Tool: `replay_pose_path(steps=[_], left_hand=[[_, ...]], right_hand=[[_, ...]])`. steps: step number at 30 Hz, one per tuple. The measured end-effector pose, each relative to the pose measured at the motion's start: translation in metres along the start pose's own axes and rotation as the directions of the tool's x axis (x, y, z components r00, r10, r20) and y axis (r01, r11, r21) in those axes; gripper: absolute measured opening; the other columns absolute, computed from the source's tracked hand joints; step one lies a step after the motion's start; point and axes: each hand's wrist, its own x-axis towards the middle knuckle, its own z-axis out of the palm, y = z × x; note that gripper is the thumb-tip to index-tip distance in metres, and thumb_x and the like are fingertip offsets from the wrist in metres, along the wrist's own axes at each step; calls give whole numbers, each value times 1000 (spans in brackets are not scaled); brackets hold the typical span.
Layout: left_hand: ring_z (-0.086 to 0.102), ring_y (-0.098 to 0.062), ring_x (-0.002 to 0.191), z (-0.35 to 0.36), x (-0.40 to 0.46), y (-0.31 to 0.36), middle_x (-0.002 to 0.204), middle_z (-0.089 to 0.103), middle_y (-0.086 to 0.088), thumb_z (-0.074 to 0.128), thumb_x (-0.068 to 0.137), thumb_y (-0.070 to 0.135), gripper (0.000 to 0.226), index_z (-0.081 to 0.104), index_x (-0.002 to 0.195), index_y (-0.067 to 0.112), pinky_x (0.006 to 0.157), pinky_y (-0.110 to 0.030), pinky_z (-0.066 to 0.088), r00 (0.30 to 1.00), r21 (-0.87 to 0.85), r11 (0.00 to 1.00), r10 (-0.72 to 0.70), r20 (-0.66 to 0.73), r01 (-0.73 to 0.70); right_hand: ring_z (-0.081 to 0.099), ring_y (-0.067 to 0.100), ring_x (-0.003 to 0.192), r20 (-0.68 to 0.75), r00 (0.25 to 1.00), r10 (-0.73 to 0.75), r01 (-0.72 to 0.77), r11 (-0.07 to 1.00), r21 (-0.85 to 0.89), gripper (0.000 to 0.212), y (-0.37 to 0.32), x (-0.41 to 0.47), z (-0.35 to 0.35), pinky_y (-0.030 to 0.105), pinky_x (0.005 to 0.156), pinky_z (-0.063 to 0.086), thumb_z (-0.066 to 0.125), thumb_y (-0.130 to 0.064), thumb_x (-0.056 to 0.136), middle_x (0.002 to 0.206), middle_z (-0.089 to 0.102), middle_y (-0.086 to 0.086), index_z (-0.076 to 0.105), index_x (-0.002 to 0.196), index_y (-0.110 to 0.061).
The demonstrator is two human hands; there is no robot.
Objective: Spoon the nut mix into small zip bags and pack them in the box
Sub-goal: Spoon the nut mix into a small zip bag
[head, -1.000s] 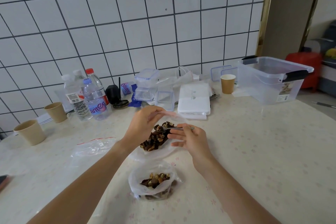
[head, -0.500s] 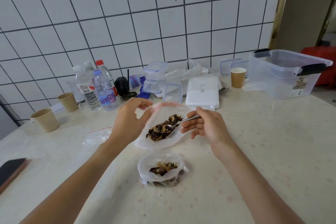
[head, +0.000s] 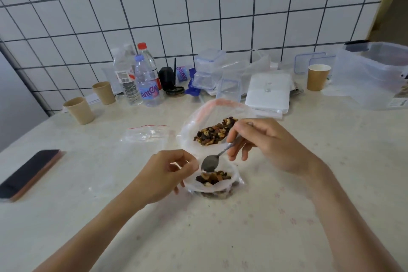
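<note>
Head view. My right hand (head: 268, 143) grips the handle of a small metal spoon (head: 213, 161) between thumb and curled fingers. The spoon slants down to the left, and its bowl sits just above the nuts in the small clear zip bag (head: 213, 183) that stands open on the pale speckled tabletop (head: 287, 216). The bowl appears empty, though it is too small to tell with certainty.

My left hand (head: 164, 174) pinches the left rim of this small zip bag with thumb and fingertips and holds its mouth open. The bag is partly filled with a brown and orange nut mix (head: 213, 177).

Just beyond it, touching or nearly touching its far rim, lies a larger clear plastic bag with a red zip strip (head: 207, 112). Its mouth is open and a heap of the same nut mix lies inside.

A flat, empty clear zip bag with a red strip (head: 146, 133) lies on the tabletop to the left of the larger bag. The large clear plastic storage box with a black handle (head: 371, 77) stands at the far right, by the white tiled wall (head: 198, 6), well apart from both hands.

A dark phone (head: 28, 172) lies at the left edge. Three brown paper cups (head: 79, 110) and clear plastic water bottles (head: 141, 77) stand along the wall.
</note>
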Motion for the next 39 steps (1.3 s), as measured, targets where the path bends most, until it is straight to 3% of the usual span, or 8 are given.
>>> replay_pose_path(steps=[7, 14, 19, 23, 28, 31, 35, 39], left_hand=[[68, -19, 61, -3, 0, 3, 86, 70, -1, 74, 91, 39, 14, 79, 88, 26, 55, -33, 59, 998, -119, 992, -41, -57, 34], [73, -19, 67, -11, 3, -1, 92, 73, 2, 73, 91, 43, 15, 79, 91, 29, 56, -33, 60, 997, -98, 994, -60, -46, 55], [72, -14, 66, -21, 25, 1, 91, 73, 8, 72, 91, 45, 16, 73, 94, 30, 60, -35, 60, 963, 0, 998, -59, -262, 61], [64, -5, 82, -19, 53, -3, 113, 62, 8, 70, 88, 56, 44, 59, 117, 25, 68, -24, 49, 893, 236, 967, 19, -450, 98], [56, -12, 105, -6, 89, -7, 148, 46, -2, 67, 83, 71, 85, 43, 147, 21, 88, -35, 51, 930, 282, 950, -24, -368, 136], [57, -18, 113, 0, 109, -4, 146, 51, -3, 66, 89, 64, 75, 47, 147, 22, 93, -37, 51, 946, 332, 931, -37, -323, 150], [61, -10, 86, 7, 120, 6, 114, 70, 4, 56, 102, 44, 37, 63, 133, 25, 66, -23, 42, 944, 365, 930, 84, -319, 41], [61, -7, 81, 15, 116, 14, 98, 70, 9, 53, 105, 40, 28, 70, 123, 28, 63, -23, 42, 923, 400, 908, 256, -287, -127]], right_hand=[[70, -1, 97, 34, 993, -110, 115, 955, -273, 32, -6, -12, 9, 6, 82, 44, 47, -35, 109, 94, 75, -14, 74, 94, -26], [75, 27, 82, -198, 975, -103, 112, 993, 36, 36, 10, 7, 6, 37, 66, 52, 44, -25, 111, 83, 77, 12, 71, 95, -8], [76, 32, 76, -481, 874, 63, 61, 969, 238, 40, 28, 21, 8, 35, 56, 55, 43, -29, 110, 82, 77, 18, 68, 96, -1], [77, 27, 81, -559, 814, 159, -21, 969, 246, 40, 42, 26, 12, 31, 54, 59, 39, -32, 111, 88, 77, 19, 65, 98, -5], [75, 16, 81, -567, 821, 67, -100, 995, -28, 38, 56, 26, 14, 35, 66, 60, 42, -35, 110, 85, 78, 1, 68, 96, -12], [69, 1, 74, -536, 842, -53, -97, 964, -249, 34, 61, 25, 18, 29, 72, 57, 44, -37, 108, 85, 77, -7, 69, 98, -16], [62, -6, 60, -466, 871, -155, -51, 915, -400, 30, 62, 27, 26, 15, 55, 44, 45, -36, 108, 86, 75, -11, 68, 108, -17], [55, -8, 51, -456, 880, -135, -32, 940, -339, 32, 67, 35, 33, 10, 49, 38, 47, -32, 109, 74, 68, -18, 71, 111, -11]])
